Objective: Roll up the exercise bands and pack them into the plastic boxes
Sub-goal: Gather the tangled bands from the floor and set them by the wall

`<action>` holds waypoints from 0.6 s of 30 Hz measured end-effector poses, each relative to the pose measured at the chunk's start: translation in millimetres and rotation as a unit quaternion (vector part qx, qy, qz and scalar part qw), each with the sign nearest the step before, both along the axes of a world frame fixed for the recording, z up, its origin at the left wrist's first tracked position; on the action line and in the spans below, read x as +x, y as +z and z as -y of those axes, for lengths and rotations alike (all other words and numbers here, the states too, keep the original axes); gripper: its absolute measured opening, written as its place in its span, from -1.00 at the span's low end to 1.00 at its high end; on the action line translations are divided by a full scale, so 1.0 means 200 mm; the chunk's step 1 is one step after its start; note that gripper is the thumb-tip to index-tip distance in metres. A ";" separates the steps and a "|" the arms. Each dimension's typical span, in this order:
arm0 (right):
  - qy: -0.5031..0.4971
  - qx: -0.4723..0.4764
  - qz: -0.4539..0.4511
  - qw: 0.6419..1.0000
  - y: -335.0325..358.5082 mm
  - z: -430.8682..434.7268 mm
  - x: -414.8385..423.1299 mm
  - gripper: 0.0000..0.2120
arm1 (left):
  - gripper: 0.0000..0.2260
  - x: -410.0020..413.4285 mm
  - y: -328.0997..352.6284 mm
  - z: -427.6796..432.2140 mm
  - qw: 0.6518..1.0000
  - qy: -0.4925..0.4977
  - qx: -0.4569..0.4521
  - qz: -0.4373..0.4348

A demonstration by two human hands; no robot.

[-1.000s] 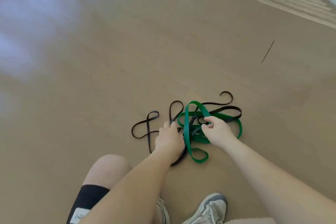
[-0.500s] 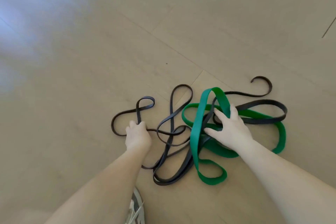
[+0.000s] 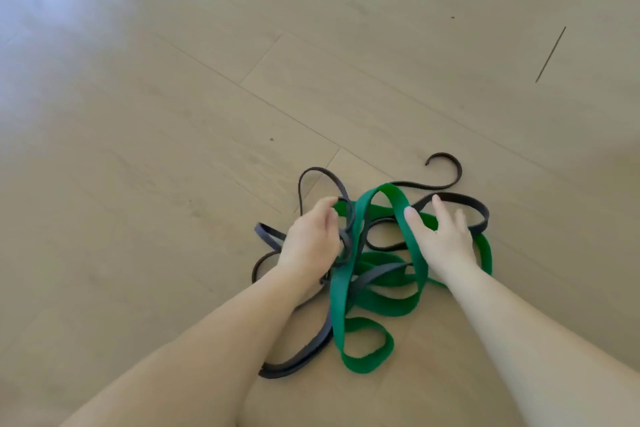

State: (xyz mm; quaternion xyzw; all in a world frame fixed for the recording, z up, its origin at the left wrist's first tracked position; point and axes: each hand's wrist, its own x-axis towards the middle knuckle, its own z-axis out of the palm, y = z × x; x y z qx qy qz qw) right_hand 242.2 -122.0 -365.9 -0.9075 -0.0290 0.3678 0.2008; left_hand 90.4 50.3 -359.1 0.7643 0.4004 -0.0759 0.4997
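Exercise bands lie tangled on a pale wooden floor [image 3: 156, 149], seen from above. To the left of the green band [image 3: 341, 298], dark bands [image 3: 299, 356] are looped and threaded through it; how many there are cannot be told. Just left of the green band's raised loop, the left hand [image 3: 311, 236] is curled tightly around a bunch of dark strands. The green band lies at the middle of the tangle, with one loop standing up and the rest folded flat. Just right of that loop, the right hand [image 3: 445, 239] is laid flat, fingers straight and spread over green and dark strands, with nothing clasped. Both forearms are stretched forward. Untangling is judged to be the step in hand: no band is rolled and no plastic boxes are in view. Next, one band would need to be drawn free of the others before it is rolled.
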 end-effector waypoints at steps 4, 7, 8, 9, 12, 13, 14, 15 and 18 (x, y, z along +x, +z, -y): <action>0.067 -0.123 -0.004 0.990 -0.03 0.02 0.00 -0.09 | -0.39 -0.15 -0.07 -0.18 0.953 -0.051 0.196 -0.224; 0.119 -0.193 0.015 0.974 -0.05 -0.02 0.00 0.02 | -0.25 -0.21 -0.16 -0.15 0.949 -0.037 0.047 -0.310; 0.124 -0.200 0.016 0.972 -0.07 -0.02 0.01 0.05 | -0.26 -0.23 -0.19 -0.11 0.951 -0.037 0.029 -0.305; 0.132 -0.206 0.025 0.969 -0.08 -0.03 0.03 0.06 | -0.28 -0.24 -0.20 -0.07 0.953 -0.040 0.032 -0.298; 0.156 -0.209 0.046 0.964 -0.07 -0.06 0.11 0.04 | -0.30 -0.25 -0.20 0.02 0.961 -0.010 0.041 -0.274; 0.143 -0.192 0.025 0.971 -0.06 -0.07 0.13 0.04 | -0.30 -0.24 -0.19 0.04 0.963 -0.002 0.040 -0.265; 0.130 -0.173 -0.006 0.976 -0.05 -0.07 0.14 0.06 | -0.29 -0.23 -0.18 0.06 0.966 -0.002 0.043 -0.256; 0.128 -0.157 -0.033 0.979 -0.04 -0.08 0.13 0.09 | -0.27 -0.22 -0.18 0.08 0.969 -0.008 0.042 -0.245; 0.157 -0.149 -0.039 0.976 -0.03 -0.12 0.02 0.18 | -0.23 -0.19 -0.18 0.18 0.977 -0.014 0.007 -0.213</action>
